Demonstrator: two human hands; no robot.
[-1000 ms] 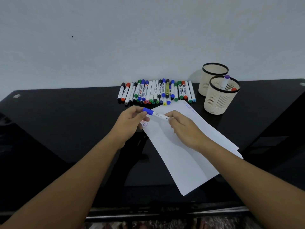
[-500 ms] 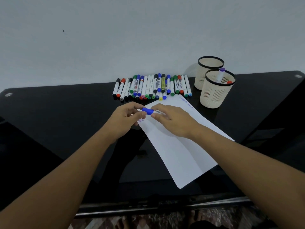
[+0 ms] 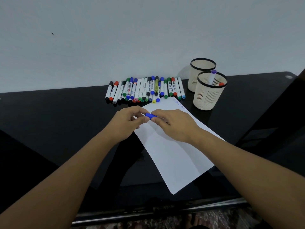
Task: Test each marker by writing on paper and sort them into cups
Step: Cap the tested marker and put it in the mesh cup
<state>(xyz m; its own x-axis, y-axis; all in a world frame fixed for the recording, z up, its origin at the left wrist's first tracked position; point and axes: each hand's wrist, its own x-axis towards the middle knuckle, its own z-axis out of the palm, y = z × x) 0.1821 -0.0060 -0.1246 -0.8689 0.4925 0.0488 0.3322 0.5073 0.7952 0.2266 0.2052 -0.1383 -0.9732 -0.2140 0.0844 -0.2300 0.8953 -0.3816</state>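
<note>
Both hands meet over the upper part of the white paper sheet [image 3: 175, 151], which lies at an angle on the black glossy table [image 3: 57, 123]. The left hand [image 3: 125, 123] pinches the blue marker cap [image 3: 150, 115] between thumb and fingers. The right hand [image 3: 173, 123] has its fingers curled around the rest of the blue marker; its body is hidden under these fingers, so only the cap shows between the two hands. The marker is held just above the paper, not lying on it.

Beyond the paper's far edge a row of markers [image 3: 145, 90] lies side by side near the wall, with caps in black, red, green, blue and yellow. To the right of the paper's far corner stand two cream mesh cups with black rims, touching or almost touching. The nearer cup [image 3: 208, 98] holds a marker with purple cap [image 3: 212, 76] and a red-capped one [image 3: 221, 84]. The farther cup [image 3: 197, 75] stands behind it. Some faint blue writing [image 3: 179, 104] is at the paper's far corner.
</note>
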